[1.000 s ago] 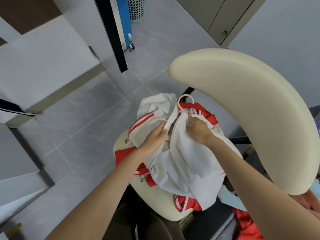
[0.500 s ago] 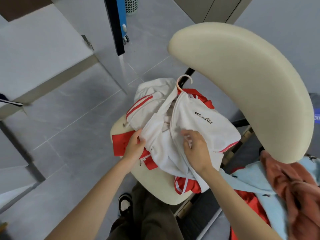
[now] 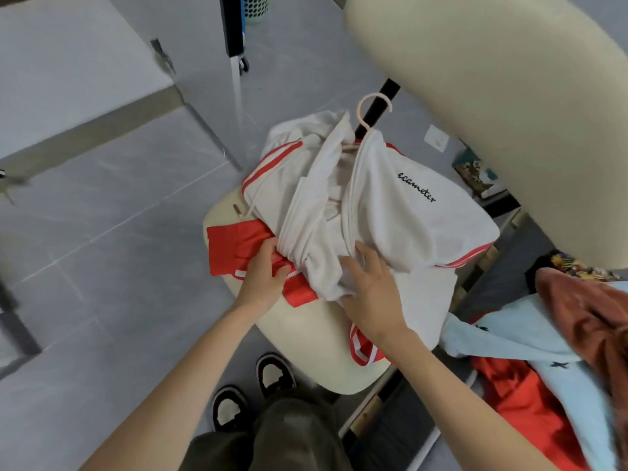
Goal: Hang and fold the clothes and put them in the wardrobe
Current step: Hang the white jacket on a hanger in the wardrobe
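A white zip jacket [image 3: 390, 205] with red trim and black lettering lies bunched on a cream chair seat [image 3: 306, 338]. A pale pink hanger [image 3: 368, 112] sits in its collar, hook pointing up. My left hand [image 3: 263, 277] grips the jacket's lower left front edge where white meets the red hem. Fingers spread, my right hand [image 3: 368, 287] presses flat on the white fabric just right of the zip, near the bottom.
The chair's cream backrest [image 3: 492, 113] curves over the right side. At the lower right lies a pile of clothes: light blue [image 3: 530, 338], rust brown [image 3: 591, 321], red [image 3: 520, 396]. A white table [image 3: 68, 73] stands at left. My shoes [image 3: 251, 389] rest on grey floor tiles.
Both hands have slid down from the jacket's collar, by the hanger, to its lower edge. The view has tilted down, bringing my shoes and more of the clothes pile into sight.
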`<action>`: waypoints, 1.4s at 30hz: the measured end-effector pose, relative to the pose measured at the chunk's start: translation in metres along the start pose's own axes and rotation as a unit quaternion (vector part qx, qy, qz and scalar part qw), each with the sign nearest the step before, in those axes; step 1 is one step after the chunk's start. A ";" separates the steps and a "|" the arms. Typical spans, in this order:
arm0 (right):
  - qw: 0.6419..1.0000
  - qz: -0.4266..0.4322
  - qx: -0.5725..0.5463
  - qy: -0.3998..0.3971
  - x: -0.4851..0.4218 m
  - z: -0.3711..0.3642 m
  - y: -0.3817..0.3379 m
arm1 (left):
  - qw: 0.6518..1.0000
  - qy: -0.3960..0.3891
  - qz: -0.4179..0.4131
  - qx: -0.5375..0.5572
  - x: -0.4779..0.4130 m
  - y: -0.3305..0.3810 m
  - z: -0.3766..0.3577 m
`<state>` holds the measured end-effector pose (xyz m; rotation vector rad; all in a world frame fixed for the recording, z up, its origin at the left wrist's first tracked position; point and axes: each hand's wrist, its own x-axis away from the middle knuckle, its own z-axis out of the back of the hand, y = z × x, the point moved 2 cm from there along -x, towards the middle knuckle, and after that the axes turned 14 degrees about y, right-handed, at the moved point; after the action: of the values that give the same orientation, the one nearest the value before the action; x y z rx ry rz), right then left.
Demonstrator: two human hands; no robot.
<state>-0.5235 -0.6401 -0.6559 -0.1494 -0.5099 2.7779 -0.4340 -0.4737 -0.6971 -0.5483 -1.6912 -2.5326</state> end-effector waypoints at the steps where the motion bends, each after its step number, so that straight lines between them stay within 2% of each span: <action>1: 1.000 0.009 0.006 0.026 -0.002 -0.004 0.001 | 1.000 0.016 -0.026 -0.001 -0.002 -0.002 -0.003; 6: 0.988 0.085 -0.032 0.123 -0.014 -0.006 0.018 | 0.987 0.097 -0.123 0.035 -0.002 -0.005 -0.022; 8: 0.984 0.106 -0.058 0.132 -0.014 -0.004 0.024 | 0.981 0.111 -0.139 0.074 0.000 -0.002 -0.025; 11: 0.982 0.095 -0.074 0.142 -0.013 -0.003 0.031 | 0.971 0.107 -0.181 0.116 0.008 0.004 -0.026; 15: 0.981 0.068 -0.123 0.134 -0.008 0.013 0.031 | 0.955 0.152 -0.253 0.040 0.022 0.018 -0.022; 20: 0.974 0.074 -0.125 0.174 0.009 0.060 0.028 | 0.932 0.197 -0.304 0.010 0.051 0.061 -0.007; 22: 0.975 0.070 -0.130 0.164 0.011 0.081 0.028 | 0.927 0.197 -0.319 0.001 0.063 0.084 -0.004; 24: 0.976 0.066 -0.148 0.145 0.011 0.102 0.027 | 0.927 0.191 -0.321 -0.013 0.078 0.109 -0.004; 27: 0.970 0.052 -0.206 0.118 0.012 0.117 0.019 | 0.943 0.179 -0.281 -0.015 0.092 0.141 -0.005; 30: 0.967 0.023 -0.252 -0.012 0.026 0.109 0.015 | 0.958 0.119 -0.257 -0.039 0.101 0.153 -0.011; 32: 0.954 0.006 -0.285 -0.090 0.042 0.099 0.018 | 0.982 0.036 -0.184 -0.027 0.104 0.139 -0.017; 34: 0.939 -0.024 -0.332 -0.084 0.055 0.092 0.027 | 0.993 -0.032 -0.110 0.017 0.109 0.109 -0.025; 36: 0.927 -0.076 -0.367 -0.034 0.061 0.090 0.039 | 0.995 -0.061 -0.074 0.018 0.117 0.078 -0.031; 38: 0.921 -0.120 -0.371 0.000 0.061 0.088 0.048 | 0.994 -0.046 -0.094 -0.014 0.123 0.053 -0.035; 42: 0.927 -0.131 -0.352 -0.009 0.056 0.082 0.037 | 0.956 0.003 -0.236 -0.172 0.126 0.023 -0.042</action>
<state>-0.5993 -0.6816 -0.5958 -0.1931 -1.4009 2.2199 -0.5579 -0.5013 -0.6517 -0.1531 -1.5322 -3.1912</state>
